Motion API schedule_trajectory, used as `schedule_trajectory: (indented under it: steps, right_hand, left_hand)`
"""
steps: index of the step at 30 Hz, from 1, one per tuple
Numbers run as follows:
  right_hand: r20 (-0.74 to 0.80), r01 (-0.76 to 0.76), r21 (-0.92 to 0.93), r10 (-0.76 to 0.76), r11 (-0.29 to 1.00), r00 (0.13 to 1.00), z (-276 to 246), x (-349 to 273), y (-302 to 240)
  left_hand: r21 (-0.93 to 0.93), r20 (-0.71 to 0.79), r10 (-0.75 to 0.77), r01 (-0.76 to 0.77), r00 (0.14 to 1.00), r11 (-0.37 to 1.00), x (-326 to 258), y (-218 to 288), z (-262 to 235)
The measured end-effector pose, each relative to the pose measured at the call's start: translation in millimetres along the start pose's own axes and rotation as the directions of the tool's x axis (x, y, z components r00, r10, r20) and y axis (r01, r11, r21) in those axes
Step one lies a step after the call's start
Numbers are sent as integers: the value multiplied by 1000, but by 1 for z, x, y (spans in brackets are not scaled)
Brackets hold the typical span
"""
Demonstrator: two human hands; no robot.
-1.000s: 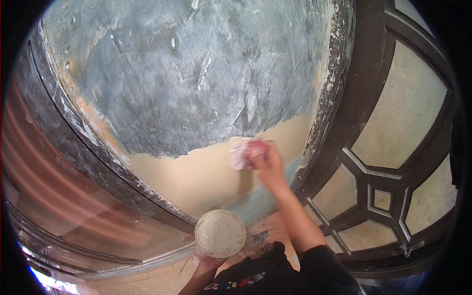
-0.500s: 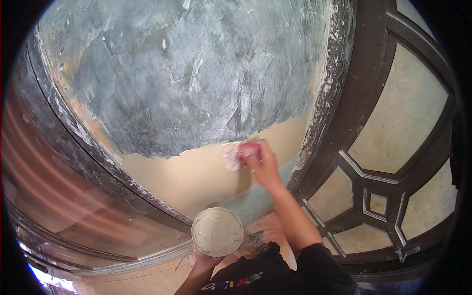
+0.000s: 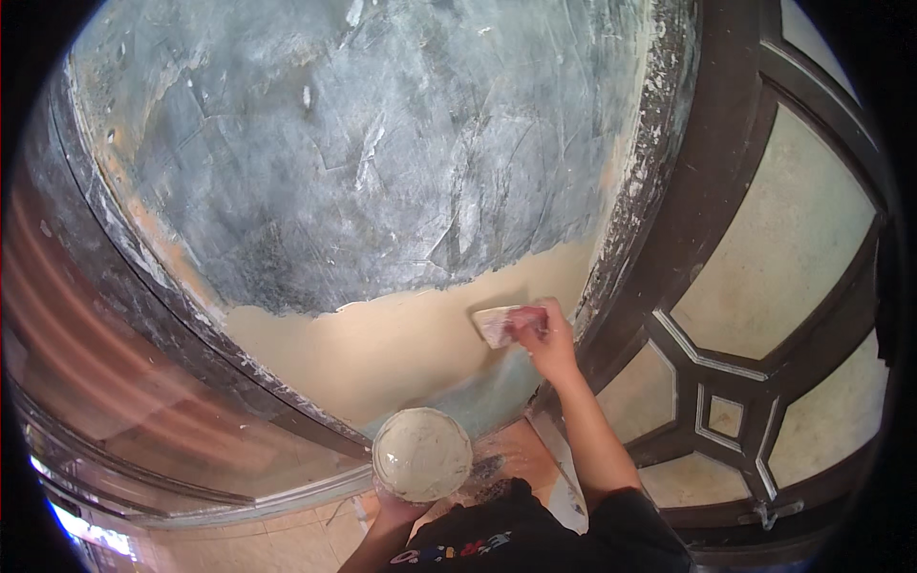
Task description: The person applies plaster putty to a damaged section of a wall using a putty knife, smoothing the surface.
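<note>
My right hand [image 3: 551, 344] grips a putty knife [image 3: 497, 325] by its reddish handle. Its wide, pale, putty-smeared blade lies at or close to the wall, low on the right; contact cannot be made out. Around it spreads a smooth band of beige putty [image 3: 382, 344] across the lower wall. Above that, the wall [image 3: 382, 162] is rough, mottled blue-grey. Close to my body, my left hand [image 3: 401, 503] holds a round container of beige putty [image 3: 422, 455] from below, most of the fingers hidden beneath it.
Dark, paint-flecked frames [image 3: 626, 191] border the wall on both sides. At the right stands a dark panelled door [image 3: 726, 239] with a handle [image 3: 769, 514] low down. A glossy reddish-brown surface [image 3: 124, 353] curves along the left. Tiled floor [image 3: 277, 540] shows below.
My right hand has moved the putty knife right and slightly down across the putty band. The view has shifted a little. My left hand still holds the container in the same place.
</note>
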State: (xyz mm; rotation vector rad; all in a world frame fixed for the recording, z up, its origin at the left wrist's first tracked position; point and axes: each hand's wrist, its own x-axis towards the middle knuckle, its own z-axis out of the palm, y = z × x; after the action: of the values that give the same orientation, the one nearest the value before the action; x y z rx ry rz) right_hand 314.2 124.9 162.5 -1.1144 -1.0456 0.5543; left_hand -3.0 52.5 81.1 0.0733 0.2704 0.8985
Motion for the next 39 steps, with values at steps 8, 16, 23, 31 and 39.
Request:
schedule_trajectory:
  steps: [8, 16, 23, 31, 39]
  right_hand:
    - [286, 511, -644, -442, 569, 851, 11, 70, -117]
    - [473, 647, -628, -448, 433, 759, 14, 64, -105]
    - [-21, 158, -61, -160, 985, 987, -23, 61, -92]
    - [331, -410, 215, 329, 887, 885, -46, -24, 11]
    - [431, -514, 326, 359, 794, 828, -4, -26, -21]
  left_hand:
    - [55, 100, 79, -85, 992, 995, 14, -14, 23]
    - [643, 366, 231, -425, 901, 638, 17, -29, 48]
    - [446, 176, 258, -310, 950, 840, 27, -36, 28]
    - [790, 133, 500, -396, 856, 468, 16, -38, -6]
    - [453, 215, 454, -500, 865, 738, -7, -25, 38]
